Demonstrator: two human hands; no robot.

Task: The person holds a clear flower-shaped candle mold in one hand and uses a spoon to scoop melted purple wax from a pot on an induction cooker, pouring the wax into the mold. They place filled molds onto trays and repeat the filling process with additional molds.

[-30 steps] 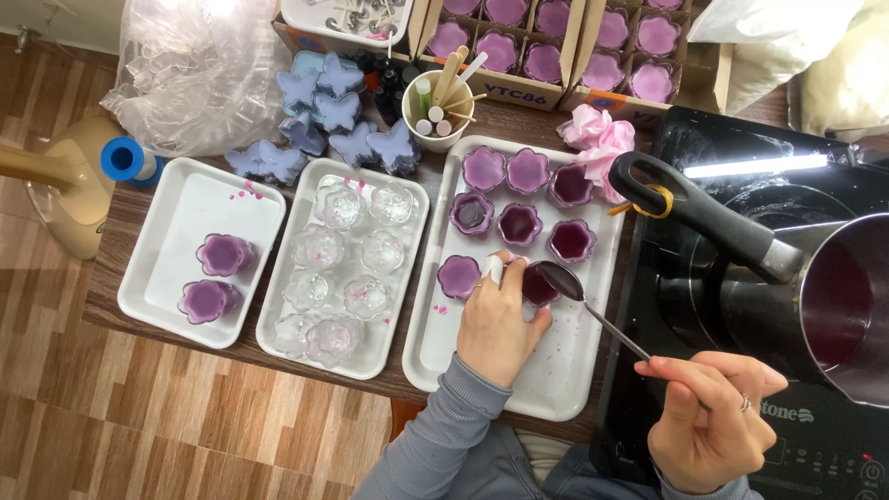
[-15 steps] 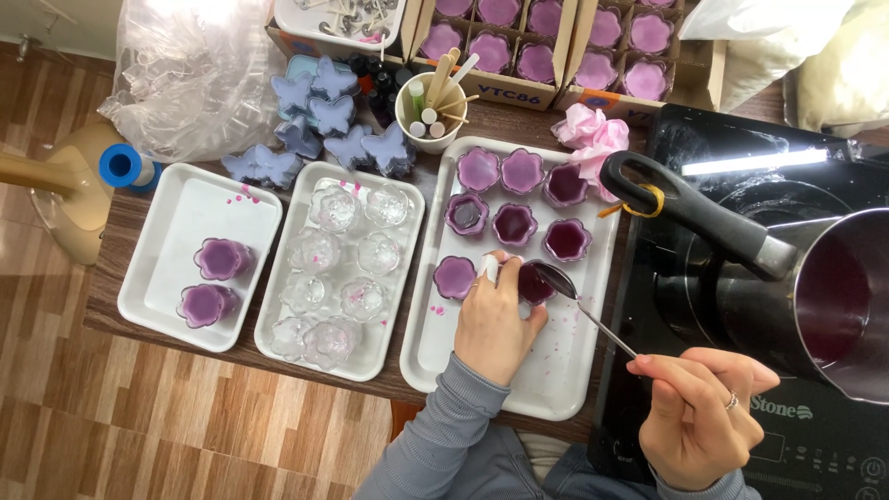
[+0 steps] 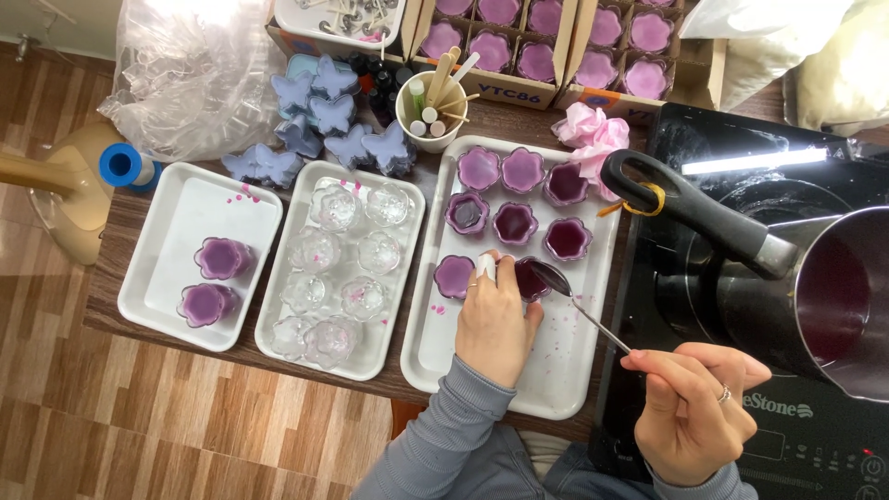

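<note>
My left hand (image 3: 494,316) rests on the right white tray (image 3: 565,370), its fingers holding a small flower-shaped cup (image 3: 530,279) of dark purple liquid. My right hand (image 3: 690,407) grips the handle of a metal spoon (image 3: 556,279), whose bowl hangs over that cup's rim. Several more flower cups with purple filling (image 3: 514,222) stand in rows on the same tray. To the right, a steel pot (image 3: 833,296) with purple liquid and a black handle sits on a black cooktop (image 3: 796,444).
The middle tray (image 3: 278,278) holds several empty clear cups. Two filled cups (image 3: 211,282) stand on the left tray. At the back are butterfly moulds (image 3: 324,120), a cup of sticks (image 3: 435,106), a cardboard box of filled cups (image 3: 556,46), a plastic bag (image 3: 185,65).
The spoon's bowl has stayed over the cup beside my left hand, with my right hand shifting slightly. My left hand keeps its hold on the cup.
</note>
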